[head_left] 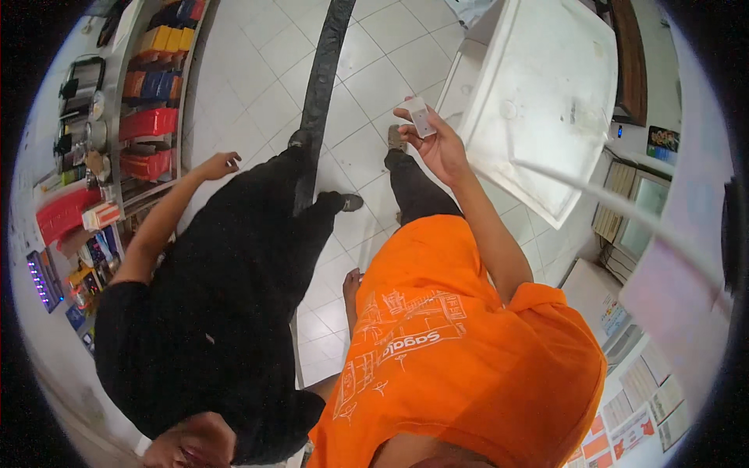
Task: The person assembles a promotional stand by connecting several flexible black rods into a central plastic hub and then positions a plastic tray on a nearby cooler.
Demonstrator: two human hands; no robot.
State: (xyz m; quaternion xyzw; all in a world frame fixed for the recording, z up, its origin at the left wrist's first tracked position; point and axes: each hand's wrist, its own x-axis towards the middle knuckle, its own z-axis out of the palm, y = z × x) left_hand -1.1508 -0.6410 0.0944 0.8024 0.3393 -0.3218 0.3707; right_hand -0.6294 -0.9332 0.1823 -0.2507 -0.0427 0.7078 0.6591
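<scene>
Raised in front of me, my right hand (441, 148) pinches a small flat, whitish translucent piece (420, 121) with tiny dark dots between thumb and fingers. What kind of thing it is cannot be made out. My left hand (353, 285) hangs low beside my orange shirt (460, 312), its fingers largely hidden. Right of my right hand stands a large white box-like unit (546, 93) with a scuffed, stained top.
Close on my left stands a person in black (211, 304), one hand (220, 165) lowered near shelves (152, 101) of boxed goods. A dark strip (324, 78) crosses the tiled floor (257, 78). A pale rod (624, 207) slants across the right side.
</scene>
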